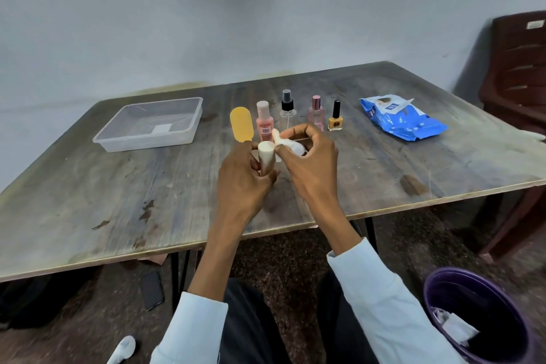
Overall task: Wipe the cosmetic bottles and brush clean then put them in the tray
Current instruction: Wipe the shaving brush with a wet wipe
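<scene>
Hands meet above the worn grey wooden table (118, 201): the left hand (242, 174) curls its fingers round a cream cylindrical bottle (266, 158), while the right hand (310, 162) pinches a crumpled white wipe (279, 139) against the bottle's top. Behind them stand a yellow paddle brush (241, 124), a pink bottle (263, 121), a clear spray bottle (287, 109), a pink perfume bottle (316, 112) and a yellow nail-polish bottle (335, 117). Clear plastic tray (118, 142) sits well left, a blue wipes packet (404, 120) to the right.

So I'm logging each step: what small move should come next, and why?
Probably rub the wipe in the right hand down the cream bottle that the left hand holds; the tray holds no cosmetics yet.
</scene>
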